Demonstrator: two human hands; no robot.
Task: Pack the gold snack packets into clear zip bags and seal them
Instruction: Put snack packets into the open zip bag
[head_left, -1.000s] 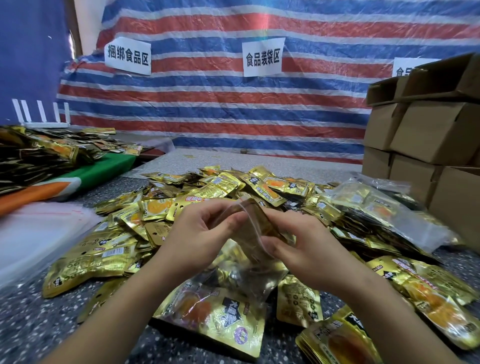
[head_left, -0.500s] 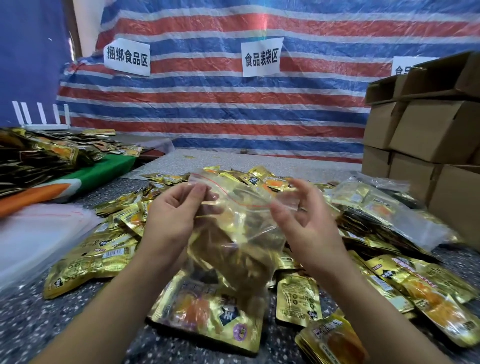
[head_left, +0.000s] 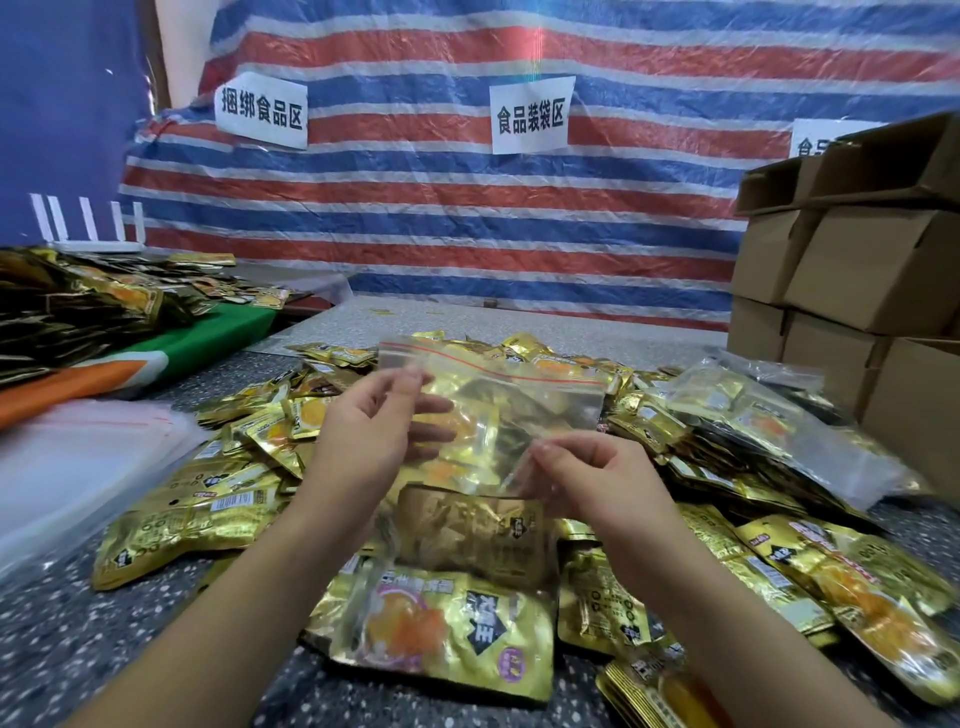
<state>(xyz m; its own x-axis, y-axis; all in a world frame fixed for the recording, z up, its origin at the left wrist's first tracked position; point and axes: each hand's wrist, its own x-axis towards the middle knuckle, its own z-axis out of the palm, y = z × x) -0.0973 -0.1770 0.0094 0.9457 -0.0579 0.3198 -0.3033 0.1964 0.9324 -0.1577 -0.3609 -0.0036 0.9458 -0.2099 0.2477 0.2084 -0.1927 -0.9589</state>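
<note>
- Both hands are up over the pile with a clear zip bag (head_left: 498, 410) stretched between them, red zip line running along its top edge, tilted down a bit toward the right.
- Left hand (head_left: 363, 436) has its grip pinching the bag near the upper left corner, thumb and forefinger on the plastic, the other fingers showing through behind it.
- Right hand (head_left: 597, 483) is pinching the lower right part of the bag, fingers curled in on the film.
- The bag looks see-through with nothing obvious inside; honestly can't tell for sure, since gold from the heap shows through it.
- Loose gold snack packets (head_left: 447, 629) are spread all over the speckled grey surface (head_left: 62, 649), right under the hands and out to both sides.
- An already filled bag of packets (head_left: 769, 421) lies on the heap to the right, near the stacked cardboard boxes (head_left: 857, 270).
- A flat stack of empty clear bags (head_left: 78, 467) sits on the left, with another heap of gold packets (head_left: 78, 306) behind it on a green and orange cloth (head_left: 171, 358).
- Striped tarp (head_left: 467, 218) hangs at the back with white paper signs (head_left: 530, 114) stuck on it.
</note>
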